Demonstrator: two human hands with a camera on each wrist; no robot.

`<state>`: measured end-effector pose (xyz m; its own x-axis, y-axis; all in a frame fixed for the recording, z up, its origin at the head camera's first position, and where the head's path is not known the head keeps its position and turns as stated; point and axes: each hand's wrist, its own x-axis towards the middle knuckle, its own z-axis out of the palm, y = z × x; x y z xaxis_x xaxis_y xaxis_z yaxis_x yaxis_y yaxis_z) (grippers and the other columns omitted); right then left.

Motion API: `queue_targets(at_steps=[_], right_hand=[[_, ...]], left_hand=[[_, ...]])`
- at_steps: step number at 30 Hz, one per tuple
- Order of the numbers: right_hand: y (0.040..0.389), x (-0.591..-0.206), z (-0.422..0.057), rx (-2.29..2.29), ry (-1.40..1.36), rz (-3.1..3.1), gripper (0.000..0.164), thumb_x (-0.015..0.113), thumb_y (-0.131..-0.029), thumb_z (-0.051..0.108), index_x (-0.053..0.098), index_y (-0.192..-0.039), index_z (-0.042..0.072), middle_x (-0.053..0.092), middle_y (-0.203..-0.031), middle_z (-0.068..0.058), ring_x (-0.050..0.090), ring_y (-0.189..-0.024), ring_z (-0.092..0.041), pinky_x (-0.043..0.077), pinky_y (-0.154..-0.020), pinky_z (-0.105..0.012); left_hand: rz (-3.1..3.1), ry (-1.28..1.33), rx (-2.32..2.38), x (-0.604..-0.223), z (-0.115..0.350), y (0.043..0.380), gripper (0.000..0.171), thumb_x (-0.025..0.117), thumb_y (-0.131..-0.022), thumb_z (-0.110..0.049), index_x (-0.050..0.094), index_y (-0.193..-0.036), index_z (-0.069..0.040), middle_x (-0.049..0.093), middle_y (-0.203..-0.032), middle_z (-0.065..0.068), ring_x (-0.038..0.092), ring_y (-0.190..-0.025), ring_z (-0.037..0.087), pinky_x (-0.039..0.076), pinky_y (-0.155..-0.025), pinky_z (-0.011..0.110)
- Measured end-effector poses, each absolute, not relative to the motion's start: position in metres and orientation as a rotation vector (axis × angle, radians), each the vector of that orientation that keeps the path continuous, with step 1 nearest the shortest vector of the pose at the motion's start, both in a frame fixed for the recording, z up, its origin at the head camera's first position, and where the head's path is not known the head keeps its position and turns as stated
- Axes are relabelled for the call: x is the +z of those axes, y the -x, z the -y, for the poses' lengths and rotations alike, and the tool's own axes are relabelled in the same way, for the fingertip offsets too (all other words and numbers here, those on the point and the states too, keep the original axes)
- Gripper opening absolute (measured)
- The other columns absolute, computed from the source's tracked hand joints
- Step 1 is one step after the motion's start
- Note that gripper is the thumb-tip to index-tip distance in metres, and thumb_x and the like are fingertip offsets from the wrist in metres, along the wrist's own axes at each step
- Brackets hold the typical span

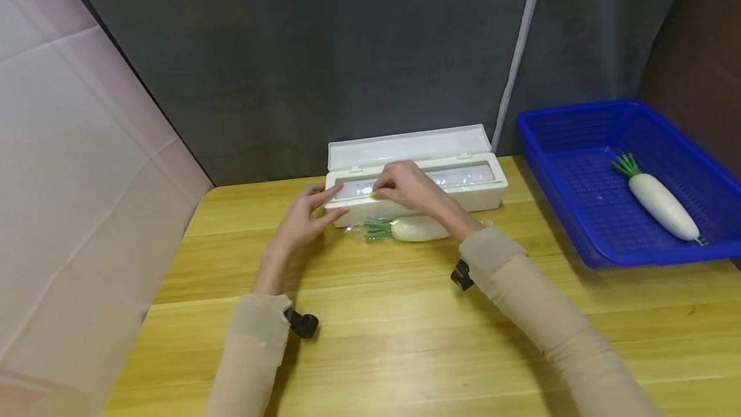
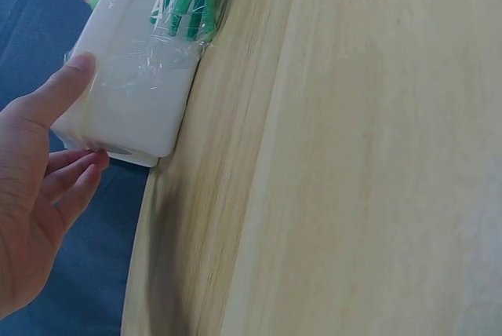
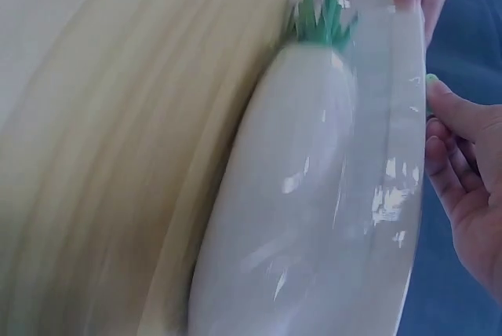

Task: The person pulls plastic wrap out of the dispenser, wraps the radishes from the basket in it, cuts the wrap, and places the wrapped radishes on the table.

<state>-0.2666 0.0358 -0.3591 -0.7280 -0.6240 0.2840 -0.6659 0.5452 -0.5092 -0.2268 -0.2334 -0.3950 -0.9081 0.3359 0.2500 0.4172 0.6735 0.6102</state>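
Observation:
A white cling film dispenser (image 1: 417, 197) stands at the table's back edge with its lid (image 1: 408, 147) raised and a film roll visible inside. My left hand (image 1: 302, 219) holds its left end, thumb against the front face (image 2: 67, 89). With thumb and fingertips, my right hand (image 1: 405, 184) pinches a small green slide cutter (image 1: 372, 195) along the top front edge, left of the middle. Clear film covers a white radish (image 1: 418, 229) with green stem stubs, lying against the dispenser's front. In the right wrist view the film runs from the radish (image 3: 274, 187) up the dispenser.
To the right, a blue plastic basket (image 1: 585, 224) holds another white radish (image 1: 664, 206). Behind the wooden table (image 1: 382, 327) hangs a dark grey curtain (image 1: 301, 69); a pale sheet (image 1: 75, 166) covers the left side. Black cameras sit at both wrists.

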Motion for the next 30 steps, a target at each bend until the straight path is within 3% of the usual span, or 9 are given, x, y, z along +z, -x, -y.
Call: queue_targets(at_steps=[12, 30], right_hand=[[0.268, -0.359, -0.084, 1.006, -1.069, 2.705, 0.009, 0.078, -0.091, 0.016, 0.082, -0.096, 0.01, 0.071, -0.089, -0.001, 0.061, -0.079, -0.015, 0.05, -0.072, -0.033], [0.266, -0.354, -0.11, 0.906, -1.101, 2.738, 0.01, 0.076, -0.092, 0.015, 0.081, -0.097, 0.007, 0.072, -0.091, -0.004, 0.063, -0.081, -0.017, 0.051, -0.073, -0.034]], left_hand=[[2.807, 0.599, -1.013, -0.391, 0.238, 0.222, 0.058, 0.073, -0.095, -0.031, 0.053, -0.147, -0.015, 0.047, -0.138, 0.025, 0.049, -0.124, 0.04, 0.041, -0.104, 0.054], [2.816, 0.592, -1.028, -0.393, 0.23, 0.224, 0.058, 0.072, -0.095, -0.033, 0.052, -0.148, -0.018, 0.049, -0.136, 0.021, 0.048, -0.122, 0.037, 0.042, -0.104, 0.052]])
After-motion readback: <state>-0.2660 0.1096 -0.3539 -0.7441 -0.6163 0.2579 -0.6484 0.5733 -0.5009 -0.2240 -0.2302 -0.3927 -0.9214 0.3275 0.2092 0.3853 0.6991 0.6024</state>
